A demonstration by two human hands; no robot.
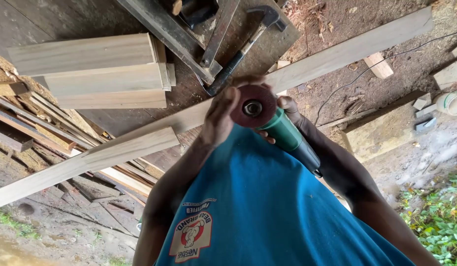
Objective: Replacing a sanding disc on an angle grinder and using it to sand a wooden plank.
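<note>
The angle grinder [287,135] has a green body with a black rear end and a dark red sanding disc [253,106] around a silver hub; the long plank [199,116] is pale, the hammer [245,47] black-handled, the shirt [267,212] blue

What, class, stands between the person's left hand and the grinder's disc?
Nothing visible. The left hand has its fingers on the edge of the reddish sanding disc; the right hand holds the green angle grinder by its body.
</note>
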